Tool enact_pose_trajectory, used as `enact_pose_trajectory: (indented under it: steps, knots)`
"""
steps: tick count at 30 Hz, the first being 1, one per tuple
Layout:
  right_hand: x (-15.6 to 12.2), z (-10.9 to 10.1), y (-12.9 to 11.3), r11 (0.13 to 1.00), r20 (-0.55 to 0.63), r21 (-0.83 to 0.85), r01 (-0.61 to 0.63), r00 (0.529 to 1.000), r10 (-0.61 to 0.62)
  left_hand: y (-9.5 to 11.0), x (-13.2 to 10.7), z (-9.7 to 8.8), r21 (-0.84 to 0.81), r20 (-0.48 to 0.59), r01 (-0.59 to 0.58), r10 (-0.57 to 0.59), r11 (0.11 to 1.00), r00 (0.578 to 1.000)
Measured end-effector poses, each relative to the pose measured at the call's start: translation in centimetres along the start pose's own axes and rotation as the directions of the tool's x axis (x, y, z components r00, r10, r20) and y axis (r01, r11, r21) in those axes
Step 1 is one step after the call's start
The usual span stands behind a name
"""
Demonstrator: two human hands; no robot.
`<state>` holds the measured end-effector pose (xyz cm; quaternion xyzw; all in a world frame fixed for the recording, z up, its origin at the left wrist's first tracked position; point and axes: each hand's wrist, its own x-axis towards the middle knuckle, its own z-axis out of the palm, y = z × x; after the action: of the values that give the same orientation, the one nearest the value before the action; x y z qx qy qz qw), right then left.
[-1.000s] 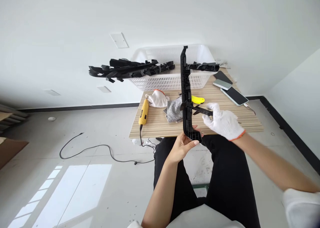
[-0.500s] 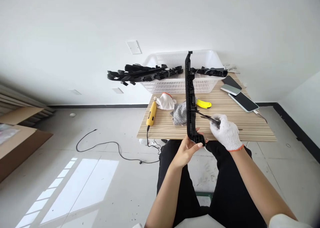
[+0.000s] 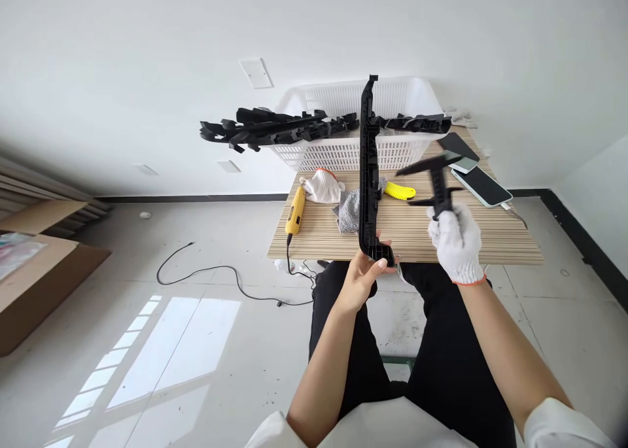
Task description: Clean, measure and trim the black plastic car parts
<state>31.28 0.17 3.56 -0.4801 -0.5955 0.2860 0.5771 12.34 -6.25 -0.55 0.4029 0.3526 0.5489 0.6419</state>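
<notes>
My left hand [image 3: 363, 281], bare, is closed round the bent lower end of a long black plastic trim piece [image 3: 369, 167], held nearly upright over the table's front edge. My right hand [image 3: 456, 242] wears a white knit glove with an orange cuff. Its fingers are wrapped round a black caliper [image 3: 438, 180], whose two pairs of jaws stand apart and point sideways; motion blurs it a little. The caliper is to the right of the trim piece, not touching it.
Behind, a white plastic basket [image 3: 324, 152] has more black trim pieces [image 3: 279, 131] lying across it. On the striped table [image 3: 412, 242] are a corded yellow tool [image 3: 295, 211], a white glove [image 3: 322, 186], a grey cloth [image 3: 348, 211], a yellow-handled item [image 3: 400, 191] and phones [image 3: 483, 183].
The caliper has come away from the trim piece, moving right and turning so its jaws show. My left hand keeps its hold. The view has tipped slightly.
</notes>
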Motion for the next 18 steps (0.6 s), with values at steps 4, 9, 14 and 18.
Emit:
enact_pose_trajectory:
  steps: [4, 9, 14, 18]
  knots:
    - [0.7, 1.5, -1.5, 0.901, -0.104, 0.426, -0.081, 0.985, 0.138, 0.1, -0.1, 0.0, 0.009, -0.003, -0.007, 0.007, 1.000, 1.000]
    - [1.4, 1.6, -1.1, 0.851, -0.095, 0.491, -0.186, 0.960, 0.264, 0.2, -0.3, -0.2, 0.007, -0.026, -0.020, 0.020, 1.000, 0.999]
    - [1.5, 1.3, 0.5, 0.842, -0.142, 0.503, -0.194, 0.943, 0.301, 0.1, -0.3, -0.3, -0.005, -0.027, -0.025, 0.025, 1.000, 0.999]
    - [1.2, 1.3, 1.4, 0.872, -0.127, 0.432, -0.230, 0.942, 0.311, -0.1, -0.3, -0.3, -0.005, -0.023, -0.017, 0.017, 1.000, 1.000]
